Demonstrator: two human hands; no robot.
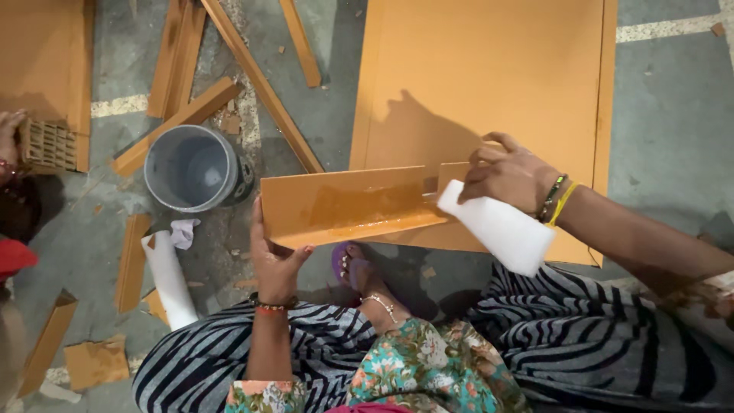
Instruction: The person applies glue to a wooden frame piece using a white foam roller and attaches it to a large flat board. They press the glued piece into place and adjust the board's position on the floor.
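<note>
Here, left hand (277,260) grips one orange panel (344,205); right hand (508,174) grips one white bottle (501,227).

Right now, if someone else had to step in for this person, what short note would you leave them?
Left hand: grips the near left end of the orange board piece, holding it up over the lap.
Right hand: holds a white bottle, its tip at the piece's right end.
Done: the piece's face looks wet and glossy, seemingly coated.
Left: cannot tell how much more.
Nearby: grey bucket, large orange panel, loose strips on the floor.
</note>
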